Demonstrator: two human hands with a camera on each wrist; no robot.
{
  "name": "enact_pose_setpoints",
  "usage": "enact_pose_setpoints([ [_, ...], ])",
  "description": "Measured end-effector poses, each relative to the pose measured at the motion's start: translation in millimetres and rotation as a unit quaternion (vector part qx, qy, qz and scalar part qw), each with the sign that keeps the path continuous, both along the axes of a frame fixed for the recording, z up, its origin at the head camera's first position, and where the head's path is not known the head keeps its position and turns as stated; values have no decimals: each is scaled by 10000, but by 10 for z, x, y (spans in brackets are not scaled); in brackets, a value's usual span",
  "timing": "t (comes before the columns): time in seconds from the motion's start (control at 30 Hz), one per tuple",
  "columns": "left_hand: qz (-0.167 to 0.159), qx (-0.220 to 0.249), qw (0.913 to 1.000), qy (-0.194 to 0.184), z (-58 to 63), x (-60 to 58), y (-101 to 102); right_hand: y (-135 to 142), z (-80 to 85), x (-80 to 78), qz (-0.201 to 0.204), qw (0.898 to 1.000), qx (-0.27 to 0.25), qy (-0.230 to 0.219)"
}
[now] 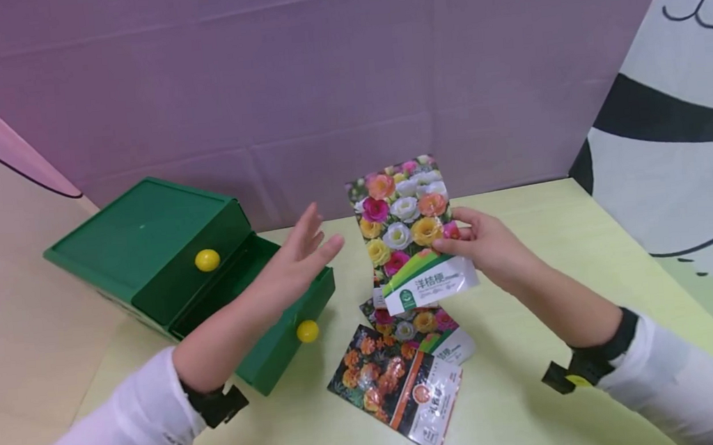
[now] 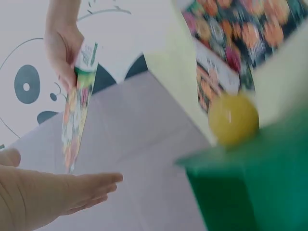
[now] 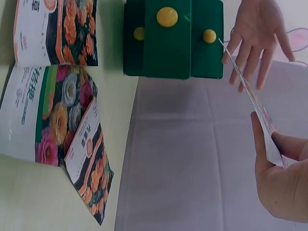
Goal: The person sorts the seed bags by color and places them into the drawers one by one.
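Observation:
My right hand [image 1: 490, 247] pinches a flower seed packet [image 1: 404, 229] by its side, thumb in front, and holds it up above the table. Roses-like blooms in pink, white and yellow cover its front; in the right wrist view the packet [image 3: 257, 110] appears nearly edge-on. To its left, my left hand [image 1: 293, 266] is raised with straight, spread fingers over the pulled-out drawer [image 1: 290, 343], holding nothing. Below the held packet lie a packet with orange flowers [image 1: 394, 387], a similar mixed-flower packet [image 1: 454, 340] partly under it, and another orange-flower packet [image 3: 91, 163].
A green drawer box [image 1: 143, 232] stands at the left of the pale table [image 1: 534, 404], its middle drawer out. Round yellow knobs [image 1: 207, 260] stick out from the drawer fronts. A purple cloth backdrop [image 1: 320, 78] rises behind, with a panda-printed panel [image 1: 693, 182] at the right.

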State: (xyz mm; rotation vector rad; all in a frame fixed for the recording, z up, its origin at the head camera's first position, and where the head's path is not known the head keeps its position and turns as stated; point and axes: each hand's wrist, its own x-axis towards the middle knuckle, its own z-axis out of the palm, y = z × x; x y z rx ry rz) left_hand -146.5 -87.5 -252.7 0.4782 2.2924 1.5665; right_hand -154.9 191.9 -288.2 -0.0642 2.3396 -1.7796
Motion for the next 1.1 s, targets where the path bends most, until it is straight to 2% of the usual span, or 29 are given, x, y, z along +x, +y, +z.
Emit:
enact_pose_setpoints([
  [0.1,18,781,9944,-713,-45,30,55,-33,6,35,68,10000,-9,-13],
  [0.17,23,1304,9851,-1119,-75,50,98,-54,6,55,110,9999,-30,-40],
  [0.27,78,1924,9697,-1504,-122,80,159,-87,1,86,189,9998,-59,-59],
  [0.37,209,2286,9583,-1703,-174,102,207,-119,-8,113,273,9995,-123,-68],
  [0.47,338,2472,9516,-1793,-215,127,249,-148,-15,136,362,9990,-208,-128],
  [0.67,275,3010,9344,-1887,-261,166,294,-186,-27,164,405,9987,-129,-273],
  [0.77,413,2937,9359,-1903,-275,177,294,-191,-41,170,481,9980,-198,-354],
  [0.97,716,2282,9528,-1870,-305,201,274,-218,-70,184,714,9956,-311,-529],
  [1.1,780,2224,9543,-1838,-314,213,258,-232,-83,184,761,9952,-268,-560],
])
